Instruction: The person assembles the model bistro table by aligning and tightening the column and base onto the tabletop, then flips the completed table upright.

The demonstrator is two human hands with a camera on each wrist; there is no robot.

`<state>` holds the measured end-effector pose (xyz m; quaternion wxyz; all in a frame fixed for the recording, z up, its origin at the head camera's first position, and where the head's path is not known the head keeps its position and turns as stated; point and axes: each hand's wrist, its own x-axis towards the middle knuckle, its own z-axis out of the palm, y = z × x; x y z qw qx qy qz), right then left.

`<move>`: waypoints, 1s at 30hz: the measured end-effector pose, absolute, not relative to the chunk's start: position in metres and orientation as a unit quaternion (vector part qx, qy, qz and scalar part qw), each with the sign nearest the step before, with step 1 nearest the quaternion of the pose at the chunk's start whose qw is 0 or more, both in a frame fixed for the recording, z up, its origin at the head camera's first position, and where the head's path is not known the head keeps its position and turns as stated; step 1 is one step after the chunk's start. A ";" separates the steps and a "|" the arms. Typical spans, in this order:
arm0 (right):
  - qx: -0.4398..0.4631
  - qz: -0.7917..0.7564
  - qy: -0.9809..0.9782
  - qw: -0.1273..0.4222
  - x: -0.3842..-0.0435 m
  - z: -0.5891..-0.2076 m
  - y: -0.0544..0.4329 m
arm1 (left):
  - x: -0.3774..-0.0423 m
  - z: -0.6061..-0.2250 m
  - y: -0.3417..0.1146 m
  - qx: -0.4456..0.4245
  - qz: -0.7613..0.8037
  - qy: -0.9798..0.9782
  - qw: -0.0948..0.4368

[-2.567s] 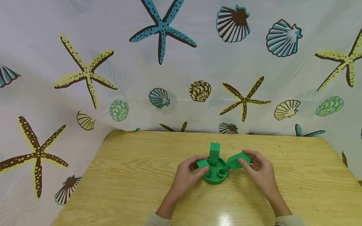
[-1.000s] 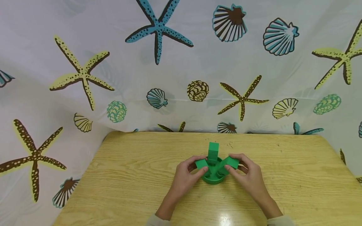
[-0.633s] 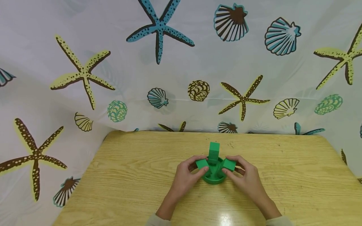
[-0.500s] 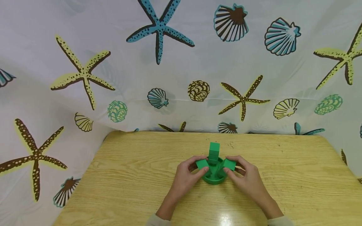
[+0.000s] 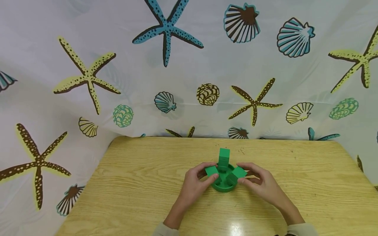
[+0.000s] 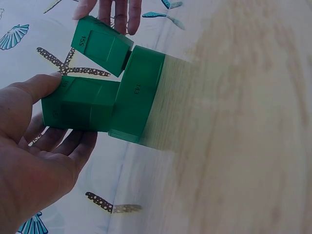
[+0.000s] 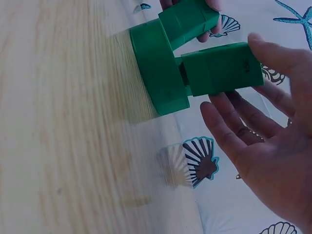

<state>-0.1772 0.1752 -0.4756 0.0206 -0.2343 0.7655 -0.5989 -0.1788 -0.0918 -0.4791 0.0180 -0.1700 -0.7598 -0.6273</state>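
Observation:
A round green base [image 5: 224, 188] stands on the table, with three green blocks on it. My left hand [image 5: 193, 182] grips the left block [image 5: 212, 171], thumb on the near side and fingers behind. At the right block [image 5: 237, 172], which leans outward, my right hand [image 5: 262, 182] has its thumb and fingertips at the block's edges. In the right wrist view this block [image 7: 224, 68] sits on a short neck against the base [image 7: 158, 68], with the thumb at its outer corner. The back block [image 5: 224, 159] stands untouched. Printed numbers mark the base [image 6: 139, 92] and blocks.
The wooden table [image 5: 141, 183] extends on both sides of the base. A pale cloth [image 5: 192, 72] printed with starfish and shells hangs behind and to the left, meeting the table's back edge.
The right block has come inward from the right and now sits over the threaded socket in the base. Lately it has turned slightly, and my right thumb has slid outward. The left hand has stayed put.

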 end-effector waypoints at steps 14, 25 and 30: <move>-0.264 -0.614 0.743 0.032 -0.178 -0.470 0.181 | -0.179 -0.480 -0.092 -0.166 -0.630 -0.759 0.015; -0.249 -0.572 0.782 0.007 -0.178 -0.476 0.164 | -0.180 -0.482 -0.092 -0.168 -0.632 -0.756 0.017; -0.256 -0.550 0.795 0.013 -0.177 -0.474 0.159 | -0.179 -0.481 -0.093 -0.169 -0.631 -0.757 0.014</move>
